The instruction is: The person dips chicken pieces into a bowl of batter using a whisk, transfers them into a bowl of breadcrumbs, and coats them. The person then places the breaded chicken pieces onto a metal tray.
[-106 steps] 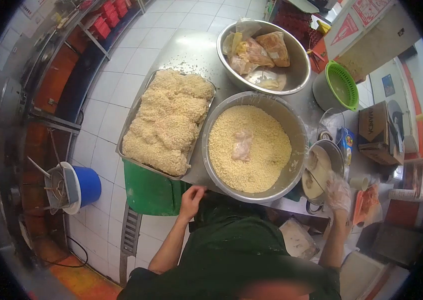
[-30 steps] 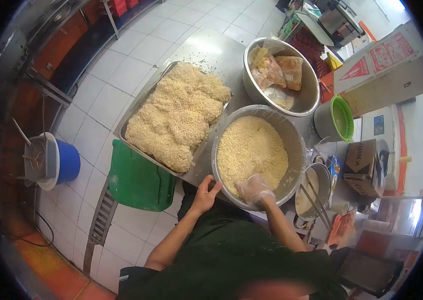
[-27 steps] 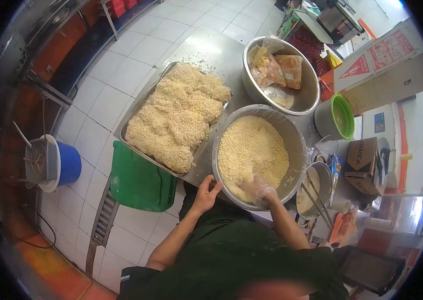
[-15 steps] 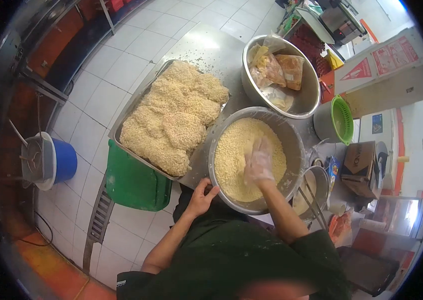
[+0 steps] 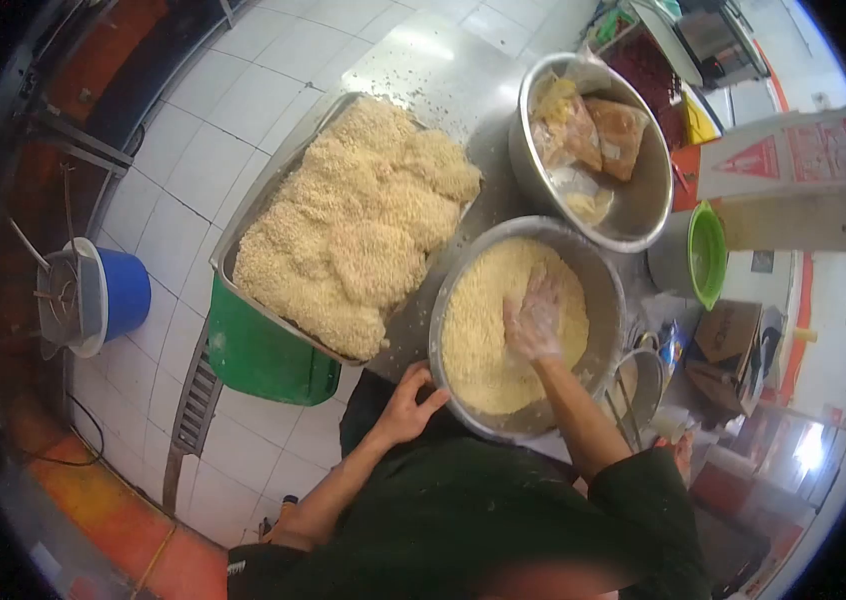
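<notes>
A large metal bowl (image 5: 615,300) of pale yellow breadcrumbs (image 5: 488,335) stands on the steel table in front of me. My right hand (image 5: 535,322), in a clear plastic glove dusted with crumbs, lies on them with its fingers stretched out. On the near left side, my left hand (image 5: 411,403) is bare and grips the bowl's rim between thumb and fingers. Left of the bowl is a metal tray (image 5: 226,262) heaped with crumb-coated pieces (image 5: 373,255), flat and overlapping. Some crumbs have spread over the right fingers.
Behind sits another metal bowl (image 5: 651,215) with bagged food (image 5: 615,135). To the right are a grey bucket with a green rim (image 5: 708,255), a smaller pan (image 5: 643,385) and a cardboard box (image 5: 728,345). A green bin (image 5: 268,365) stands below the tray, a blue bucket (image 5: 126,292) farther left.
My right hand has shifted slightly over the crumbs, its fingers now spread more. My left hand stays at the rim. The whole view has moved a little as my head turned.
</notes>
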The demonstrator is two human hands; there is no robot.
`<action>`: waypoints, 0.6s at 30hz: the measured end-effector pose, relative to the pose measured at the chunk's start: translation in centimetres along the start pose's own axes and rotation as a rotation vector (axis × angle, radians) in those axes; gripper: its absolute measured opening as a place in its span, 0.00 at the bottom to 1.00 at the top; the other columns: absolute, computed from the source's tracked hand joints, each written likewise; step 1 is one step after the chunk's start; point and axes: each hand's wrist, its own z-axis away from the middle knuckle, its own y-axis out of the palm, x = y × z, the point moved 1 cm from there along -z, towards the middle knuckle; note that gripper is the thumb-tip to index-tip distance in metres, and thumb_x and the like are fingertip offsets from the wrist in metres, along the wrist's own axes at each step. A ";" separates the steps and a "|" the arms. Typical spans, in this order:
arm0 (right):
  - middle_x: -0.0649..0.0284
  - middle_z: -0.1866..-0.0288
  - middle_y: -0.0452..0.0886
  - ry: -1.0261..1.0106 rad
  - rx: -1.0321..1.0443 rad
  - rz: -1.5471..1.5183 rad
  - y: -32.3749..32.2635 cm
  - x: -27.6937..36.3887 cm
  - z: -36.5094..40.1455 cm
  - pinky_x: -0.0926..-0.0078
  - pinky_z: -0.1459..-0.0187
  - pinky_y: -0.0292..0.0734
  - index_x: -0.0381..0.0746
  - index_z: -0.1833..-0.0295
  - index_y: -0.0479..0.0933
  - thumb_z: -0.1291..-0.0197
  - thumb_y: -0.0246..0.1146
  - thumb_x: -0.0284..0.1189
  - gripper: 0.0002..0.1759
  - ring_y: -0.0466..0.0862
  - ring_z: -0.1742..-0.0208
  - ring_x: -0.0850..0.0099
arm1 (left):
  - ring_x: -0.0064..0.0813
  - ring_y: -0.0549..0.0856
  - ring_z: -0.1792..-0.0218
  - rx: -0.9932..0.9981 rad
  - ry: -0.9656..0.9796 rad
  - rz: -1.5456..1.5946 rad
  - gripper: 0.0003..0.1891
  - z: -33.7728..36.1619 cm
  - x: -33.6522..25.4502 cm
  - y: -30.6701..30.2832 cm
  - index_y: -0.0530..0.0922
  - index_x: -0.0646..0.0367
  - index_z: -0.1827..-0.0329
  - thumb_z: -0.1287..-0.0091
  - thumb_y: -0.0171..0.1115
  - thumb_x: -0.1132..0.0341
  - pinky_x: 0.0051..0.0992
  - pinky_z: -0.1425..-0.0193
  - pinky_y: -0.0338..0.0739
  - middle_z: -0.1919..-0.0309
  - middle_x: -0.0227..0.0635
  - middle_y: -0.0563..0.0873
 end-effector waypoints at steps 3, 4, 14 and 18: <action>0.38 0.27 0.36 0.017 0.016 -0.055 -1.5 0.7 1.0 0.56 0.28 0.31 0.26 0.29 0.37 0.34 0.36 0.45 0.39 0.38 0.26 0.44 | 0.31 0.74 0.51 0.035 0.024 -0.014 0.14 -0.1 0.6 -0.2 0.75 0.61 0.54 0.36 0.61 0.61 0.28 0.43 0.67 0.50 0.40 0.73; 0.38 0.27 0.36 0.012 -0.010 -0.050 -0.5 0.2 1.6 0.56 0.28 0.31 0.26 0.29 0.37 0.34 0.36 0.45 0.39 0.38 0.26 0.44 | 0.30 0.74 0.52 0.029 0.023 0.030 0.13 -0.1 1.1 -0.2 0.75 0.61 0.55 0.36 0.61 0.62 0.28 0.44 0.68 0.51 0.39 0.73; 0.39 0.39 0.68 0.478 0.029 -0.416 -4.0 -0.1 6.5 0.61 0.37 0.60 0.29 0.32 0.53 0.35 0.46 0.44 0.35 0.67 0.36 0.53 | 0.24 0.75 0.59 0.107 -0.037 0.108 0.13 -0.6 1.0 -0.9 0.74 0.61 0.56 0.35 0.60 0.60 0.25 0.50 0.71 0.60 0.34 0.74; 0.52 0.47 0.77 0.505 -0.055 -0.956 4.7 -5.3 2.6 0.64 0.45 0.68 0.33 0.37 0.66 0.42 0.59 0.37 0.30 0.76 0.47 0.63 | 0.18 0.76 0.56 0.155 -0.006 -0.007 0.13 -1.2 1.2 -1.5 0.72 0.60 0.53 0.33 0.57 0.61 0.23 0.47 0.70 0.58 0.29 0.78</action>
